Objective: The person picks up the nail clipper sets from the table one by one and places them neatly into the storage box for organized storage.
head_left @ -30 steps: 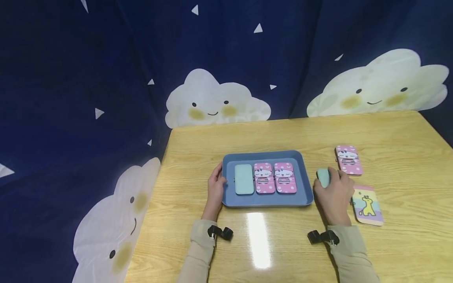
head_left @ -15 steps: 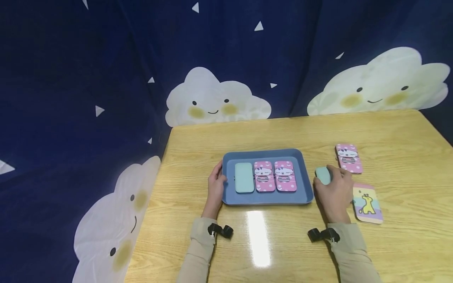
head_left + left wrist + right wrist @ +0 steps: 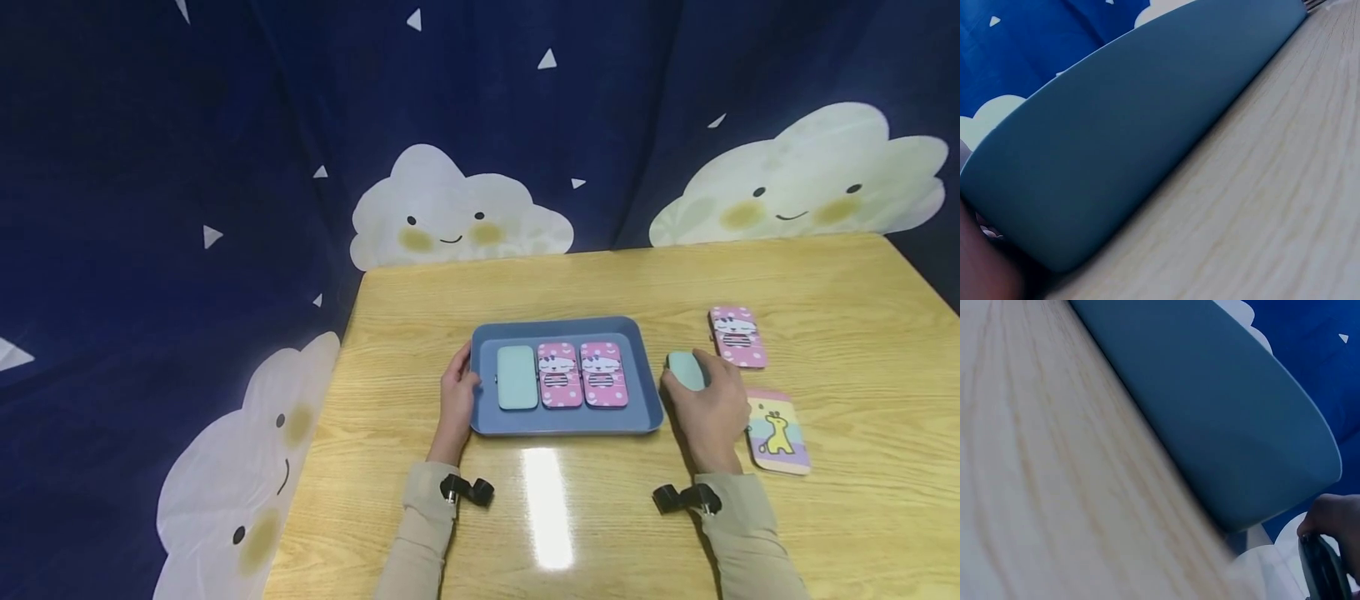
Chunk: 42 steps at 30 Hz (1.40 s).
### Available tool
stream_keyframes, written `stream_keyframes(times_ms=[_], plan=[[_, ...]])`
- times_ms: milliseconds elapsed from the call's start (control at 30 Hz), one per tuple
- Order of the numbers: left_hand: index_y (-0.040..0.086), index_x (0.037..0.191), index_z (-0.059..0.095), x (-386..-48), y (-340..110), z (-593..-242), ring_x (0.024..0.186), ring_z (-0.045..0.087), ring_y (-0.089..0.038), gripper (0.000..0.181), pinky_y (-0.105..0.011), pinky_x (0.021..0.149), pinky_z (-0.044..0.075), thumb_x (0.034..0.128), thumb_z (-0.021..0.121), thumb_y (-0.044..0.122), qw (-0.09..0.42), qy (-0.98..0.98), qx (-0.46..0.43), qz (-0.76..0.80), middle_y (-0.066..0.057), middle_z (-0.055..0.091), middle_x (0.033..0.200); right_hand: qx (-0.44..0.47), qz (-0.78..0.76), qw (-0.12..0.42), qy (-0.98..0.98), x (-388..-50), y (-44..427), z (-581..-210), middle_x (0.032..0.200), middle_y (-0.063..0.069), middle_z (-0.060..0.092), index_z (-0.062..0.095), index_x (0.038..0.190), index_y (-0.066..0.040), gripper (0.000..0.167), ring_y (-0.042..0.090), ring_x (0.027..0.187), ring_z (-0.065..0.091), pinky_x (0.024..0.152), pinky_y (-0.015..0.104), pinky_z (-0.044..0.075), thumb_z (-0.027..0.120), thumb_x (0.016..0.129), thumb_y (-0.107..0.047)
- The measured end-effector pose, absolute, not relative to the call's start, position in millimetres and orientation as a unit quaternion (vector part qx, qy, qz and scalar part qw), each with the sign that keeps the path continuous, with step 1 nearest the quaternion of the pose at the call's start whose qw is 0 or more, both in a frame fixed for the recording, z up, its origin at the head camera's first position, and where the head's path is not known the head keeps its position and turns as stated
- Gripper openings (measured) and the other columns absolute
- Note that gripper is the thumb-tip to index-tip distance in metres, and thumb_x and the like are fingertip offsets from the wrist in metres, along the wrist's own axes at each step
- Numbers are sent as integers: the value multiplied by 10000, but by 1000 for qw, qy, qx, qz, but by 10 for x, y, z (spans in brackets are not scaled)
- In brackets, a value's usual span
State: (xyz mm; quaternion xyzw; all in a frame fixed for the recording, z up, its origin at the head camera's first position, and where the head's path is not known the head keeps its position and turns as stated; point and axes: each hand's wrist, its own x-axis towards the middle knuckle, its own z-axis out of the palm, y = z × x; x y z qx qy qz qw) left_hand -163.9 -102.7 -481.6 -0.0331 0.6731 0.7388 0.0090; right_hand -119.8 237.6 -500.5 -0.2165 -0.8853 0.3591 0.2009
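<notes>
My right hand (image 3: 708,412) pinches a mint-green tin (image 3: 684,369) just right of the blue-grey tray (image 3: 564,423). The right wrist view shows this tin (image 3: 1324,570), dark and edge-on, below the fingers. At the tray's left end, my left hand (image 3: 457,402) grips the rim, its thumb over the edge. In a row inside the tray lie another mint-green tin (image 3: 517,377), a pink cat tin (image 3: 558,375) and a second pink cat tin (image 3: 603,375). Only a blurred bit of the left hand (image 3: 985,269) appears in the left wrist view, beside the tray's wall (image 3: 1116,125).
Beyond the right hand lies a further pink cat tin (image 3: 738,337). A striped giraffe tin (image 3: 778,432) lies to that hand's right, close to it. Behind the wooden table (image 3: 600,525) hangs a dark blue curtain (image 3: 480,92) with smiling clouds.
The mint-green tin in my right hand has shifted and turned slightly, a little toward the back left. My left hand and the tray hold their places.
</notes>
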Motion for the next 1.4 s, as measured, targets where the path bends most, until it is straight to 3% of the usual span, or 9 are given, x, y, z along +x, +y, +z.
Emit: stream_keyframes(times_ms=[467,600,733,933,1100,1233,1400], plan=[[-52,1493,360,-1640,-1045,-4823,1464,253,-295,677,-369,1173,256,822,408,-128,25,675,-40,736,-175,331,1568,-199,413,282,-843,-1237,2347,-5093,1217,223,603,677,1254,-37,516,390,1113,562,917,539,443,806,786,-211],[-67,1485,364,-1640,-1042,-4818,1464,252,-307,676,-380,1176,251,814,411,-130,20,673,-35,739,-191,336,1562,-190,456,298,-817,-1255,2323,-5103,1200,181,625,692,1241,-50,505,286,1107,564,947,326,464,836,768,-151],[-67,1487,360,-1639,-1043,-4823,1464,253,-303,675,-381,1175,252,817,408,-128,22,673,-34,738,-191,332,1564,-189,490,307,-794,-1278,2303,-5123,1213,129,655,706,1229,-75,498,170,1099,556,899,143,416,848,754,-112],[-55,1490,365,-1678,-1036,-4931,1464,257,-295,679,-392,1178,245,815,404,-119,13,669,-36,742,-184,338,1563,-203,505,285,-789,-1297,2283,-5137,1272,85,633,691,1262,-105,505,132,1113,538,842,142,409,834,781,-163],[-19,1496,380,-1777,-1046,-5152,1467,256,-273,692,-377,1180,241,812,399,-122,5,666,-43,744,-154,343,1568,-218,529,263,-777,-1300,2279,-5123,1272,59,625,685,1279,-142,506,81,950,559,780,130,420,828,798,-210],[-42,1496,362,-1735,-1060,-5034,1468,246,-286,687,-368,1177,245,816,402,-135,21,669,-40,742,-169,328,1571,-238,582,231,-742,-1288,2284,-5099,1280,20,612,674,1300,-187,517,40,885,567,746,113,454,828,809,-231],[-75,1486,356,-1651,-1043,-4848,1462,254,-318,679,-382,1172,257,811,413,-123,19,678,-33,734,-199,331,1562,-240,693,199,-650,-1292,2286,-5055,1244,15,615,678,1288,-142,517,73,924,624,703,121,520,835,796,-122]])
